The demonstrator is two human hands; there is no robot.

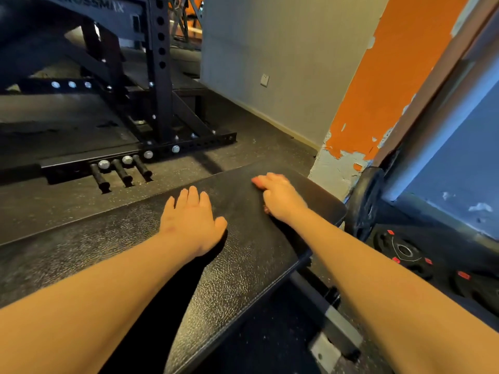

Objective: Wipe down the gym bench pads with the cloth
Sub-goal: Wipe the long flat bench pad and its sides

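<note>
The black textured bench pad (pixel 243 271) runs from the bottom centre up to the right, and both my forearms reach over it. My left hand (pixel 191 220) lies flat, palm down, on the middle of the pad with nothing in it. My right hand (pixel 280 198) presses on the pad's far end, slightly blurred, with its fingers curled down. A small reddish-brown bit (pixel 266 210) peeks out under its near side. I cannot tell whether that is the cloth or the tucked thumb. No cloth shows clearly anywhere.
A black power rack (pixel 159 76) with floor pegs (pixel 121 172) stands on the rubber floor to the left. An orange peeling pillar (pixel 378 90) rises just beyond the pad's end. One weight plate (pixel 364 201) leans at the right, others (pixel 405 249) lie flat. The bench's frame (pixel 332 327) runs below.
</note>
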